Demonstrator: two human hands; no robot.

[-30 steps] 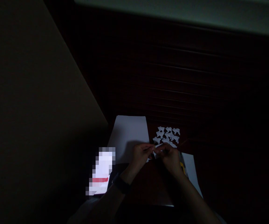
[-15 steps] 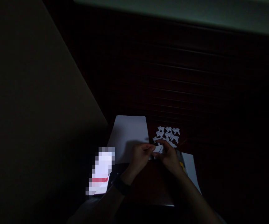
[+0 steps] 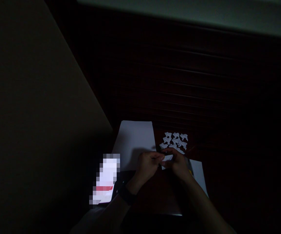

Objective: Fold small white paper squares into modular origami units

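Observation:
A small piece of folded white paper (image 3: 167, 158) is held between my two hands above the dark table. My left hand (image 3: 148, 165), with a dark band on its wrist, pinches the paper's left edge. On the other side, my right hand (image 3: 177, 162) grips it between thumb and fingers. The fingers cover part of the paper, so its full shape is hidden. Just beyond my hands lie several small folded paper figures (image 3: 176, 139) in close rows.
A stack of white paper sheets (image 3: 137, 135) lies left of the figures. A lit screen (image 3: 106, 178), blurred out, stands at the left. Another white sheet (image 3: 199, 174) sits by my right forearm, beside a dark item with yellow. A pale wall (image 3: 33, 97) rises at left.
The folded paper has tilted and sunk slightly, along with my fingers. My right hand has shifted a little. The figures and the sheet stack have stayed in place.

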